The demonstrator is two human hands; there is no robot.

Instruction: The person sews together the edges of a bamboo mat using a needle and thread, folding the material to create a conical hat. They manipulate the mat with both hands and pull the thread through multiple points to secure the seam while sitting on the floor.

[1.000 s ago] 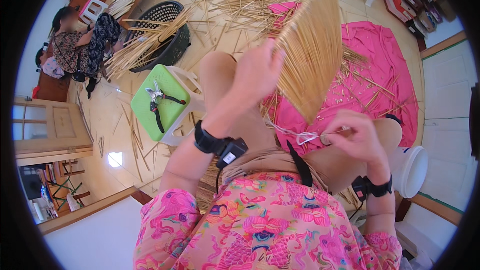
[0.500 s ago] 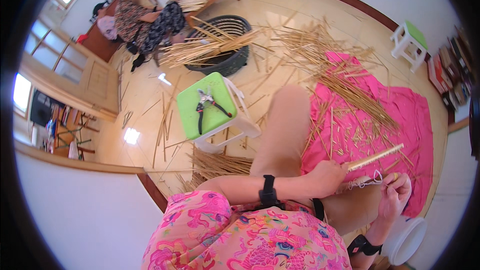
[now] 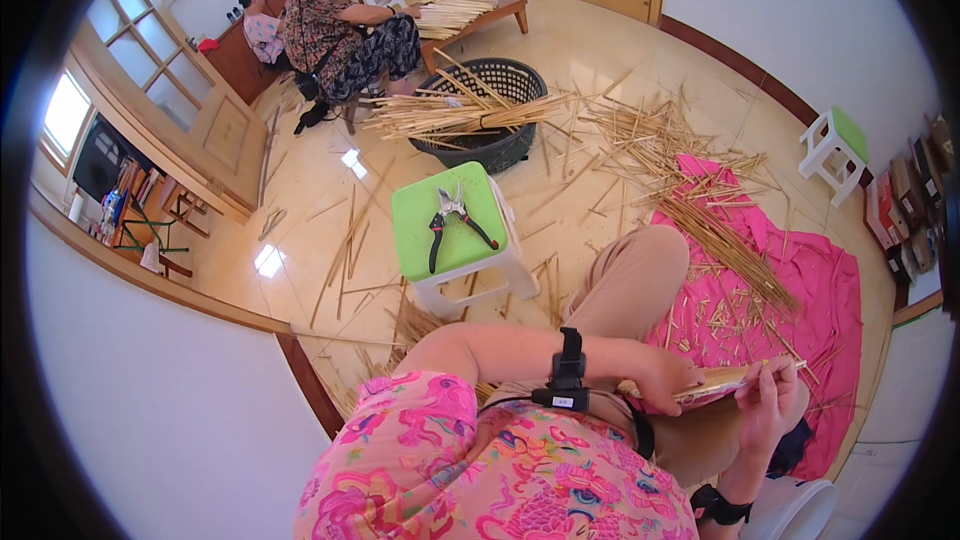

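A flat tan piece of bound straw (image 3: 728,380) lies edge-on over my right thigh at the lower right. My left hand (image 3: 660,378) grips its near part, fingers closed around it. Toward the far end my right hand (image 3: 768,390) pinches at the piece, its fingertips raised along the upper edge; whether thread is between them is too small to see. Beneath and beyond them spreads a pink cloth (image 3: 835,315) with cut stalk bits and a bundle of long stalks (image 3: 730,255).
Pruning shears (image 3: 450,220) rest on a green stool (image 3: 420,200). Behind are a dark basket (image 3: 470,155) holding stalks, scattered stalks (image 3: 640,130), and two seated people (image 3: 335,45) beside a low wooden table (image 3: 510,10). A white bucket (image 3: 800,500) stands beside my right leg; another stool (image 3: 840,140) is farther right.
The straw piece was raised as a broad fan and is now lowered edge-on across my thigh, with both hands close together on it. The view has tilted up toward the room.
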